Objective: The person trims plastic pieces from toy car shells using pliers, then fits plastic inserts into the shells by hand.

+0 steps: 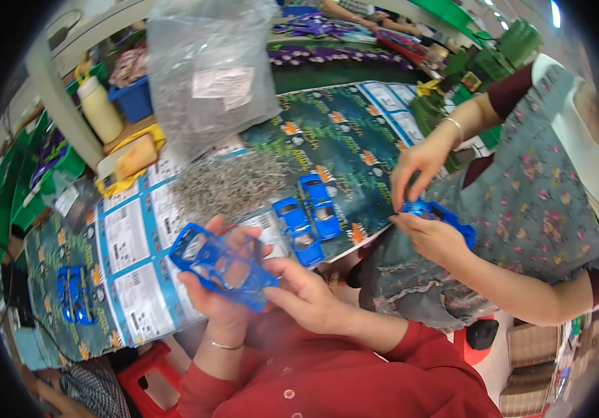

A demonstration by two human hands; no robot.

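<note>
A blue toy car body [223, 268] with clear window openings is held up in front of my chest. My left hand [210, 298] has its fingers wrapped round the body from beneath and behind. At the body's near right end, my right hand [308, 296] pinches the edge between thumb and fingers. Just beyond my hands, two blue toy cars [298, 230] lie side by side on the table. A heap of thin grey metal pins or wires [226, 184] lies behind the car body; their exact kind is too small to tell.
At right, a co-worker's hands [425, 209] hold another blue car part. More blue toy cars [75, 295] sit at the left. A large clear plastic bag [209, 76] stands at the back, near a cream bottle [99, 108] and a blue bin [132, 99]. A red stool [149, 380] is below.
</note>
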